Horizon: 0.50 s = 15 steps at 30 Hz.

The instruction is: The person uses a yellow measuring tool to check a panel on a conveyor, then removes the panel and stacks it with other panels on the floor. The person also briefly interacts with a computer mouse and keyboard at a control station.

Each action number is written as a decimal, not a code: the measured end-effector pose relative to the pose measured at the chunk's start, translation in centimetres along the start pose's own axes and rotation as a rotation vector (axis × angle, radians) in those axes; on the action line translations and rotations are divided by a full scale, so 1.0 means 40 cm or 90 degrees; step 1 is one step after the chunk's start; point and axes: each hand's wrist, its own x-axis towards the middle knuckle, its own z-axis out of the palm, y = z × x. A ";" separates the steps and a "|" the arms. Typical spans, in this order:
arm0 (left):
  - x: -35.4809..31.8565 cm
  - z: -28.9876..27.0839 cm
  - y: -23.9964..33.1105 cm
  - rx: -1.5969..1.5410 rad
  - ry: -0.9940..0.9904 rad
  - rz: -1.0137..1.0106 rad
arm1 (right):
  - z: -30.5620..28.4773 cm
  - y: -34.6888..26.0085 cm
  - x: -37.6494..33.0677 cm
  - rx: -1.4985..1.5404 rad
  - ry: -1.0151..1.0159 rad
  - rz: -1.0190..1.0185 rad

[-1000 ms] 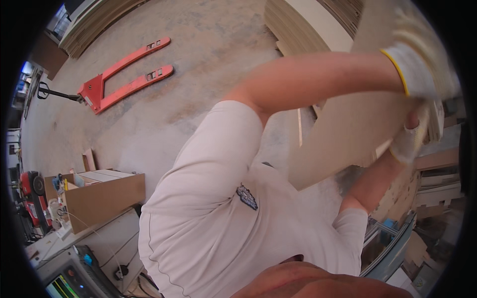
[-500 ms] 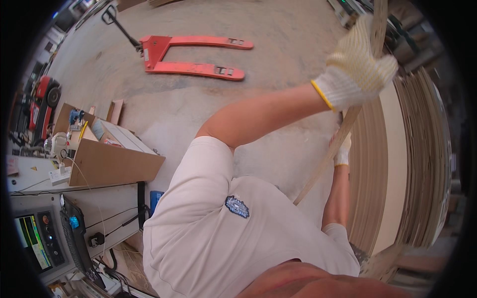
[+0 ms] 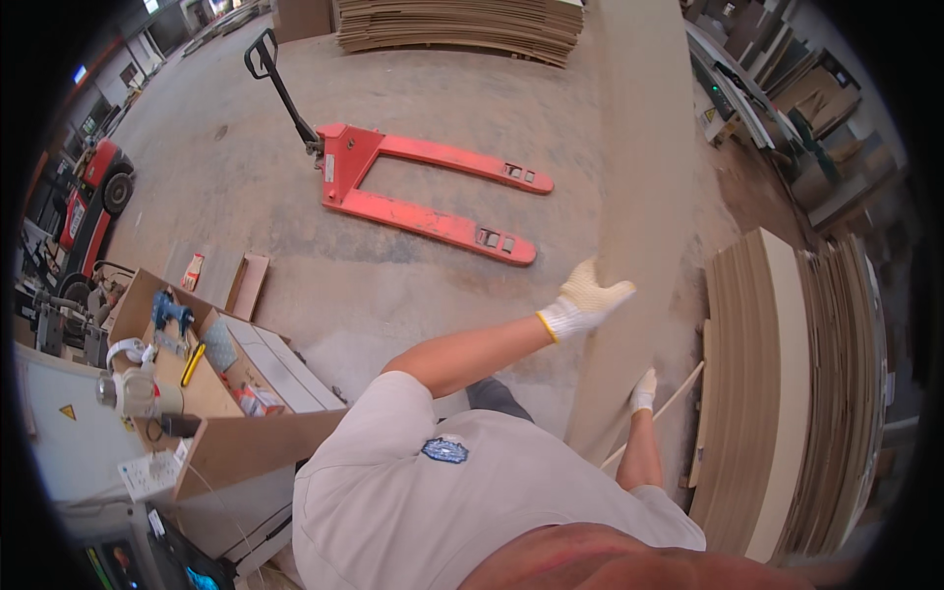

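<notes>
A long tan wooden board (image 3: 644,177) stands tilted in front of me, its broad face showing and its far end running out of view at the top. My left hand (image 3: 587,298), in a white knit glove with a yellow cuff edge, grips the board's left edge with the thumb across the face. Lower down, my right hand (image 3: 642,390), gloved too, is closed at the right edge; its fingers are partly hidden. Beside that hand a thin pale strip (image 3: 678,390) slants downward.
At right stands a tall stack of board panels (image 3: 742,393). A red pallet jack (image 3: 433,211) rests on the floor ahead. Another panel stack (image 3: 462,28) lies beyond it. An open wooden box (image 3: 251,438) of tools is at left, near a red forklift (image 3: 93,211).
The board has turned from its narrow edge to its broad face. My left hand has come down and leftward with it, and the view has shifted so the pallet jack sits lower.
</notes>
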 end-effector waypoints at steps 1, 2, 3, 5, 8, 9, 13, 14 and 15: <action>0.032 -0.070 -0.038 0.008 0.027 -0.044 | 0.059 0.012 0.015 -0.082 0.004 -0.052; 0.070 -0.134 -0.073 0.032 0.052 -0.077 | 0.119 0.017 0.028 -0.132 0.030 -0.010; 0.110 -0.202 -0.101 -0.022 0.040 -0.038 | 0.180 0.019 0.036 -0.179 0.018 -0.057; 0.178 -0.335 -0.140 -0.074 0.035 -0.066 | 0.298 0.005 0.041 -0.248 0.034 -0.021; 0.319 -0.516 -0.163 -0.140 0.034 -0.153 | 0.445 -0.038 0.030 -0.286 0.020 0.106; 0.357 -0.552 -0.169 -0.177 0.032 -0.167 | 0.488 -0.056 0.021 -0.338 0.003 0.063; 0.466 -0.734 -0.179 -0.241 0.078 -0.181 | 0.636 -0.129 0.004 -0.518 -0.004 0.038; 0.509 -0.769 -0.191 -0.256 0.082 -0.183 | 0.678 -0.150 0.007 -0.561 -0.024 0.031; 0.552 -0.810 -0.207 -0.271 0.091 -0.173 | 0.721 -0.169 0.013 -0.582 -0.042 -0.023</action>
